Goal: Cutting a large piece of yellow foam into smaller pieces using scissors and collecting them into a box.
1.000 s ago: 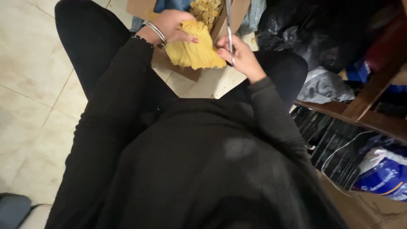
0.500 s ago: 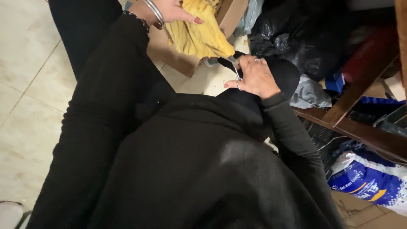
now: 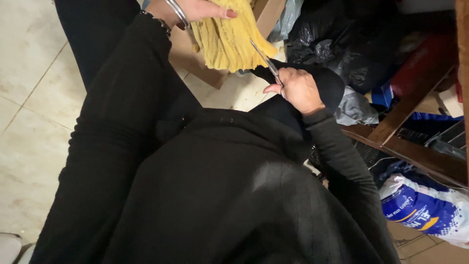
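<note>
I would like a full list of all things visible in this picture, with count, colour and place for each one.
yellow cloth: one, ribbed, top centre, held up.
scissors: one pair, metal, blades at the cloth's lower edge.
cardboard box: one, brown, behind the cloth.
black plastic bags: several, top right.
grey bag: one, right of the knee.
wooden shelf frame: one, brown, right.
blue and white sack: one, lower right.
tiled floor: beige, left.
bracelets: silver and dark, on the left wrist.
left hand: holds the cloth.
right hand: holds the scissors.

Pale tiled floor (image 3: 29,122), cardboard box (image 3: 195,58), black bags (image 3: 332,39), blue-white sack (image 3: 425,210)
</note>
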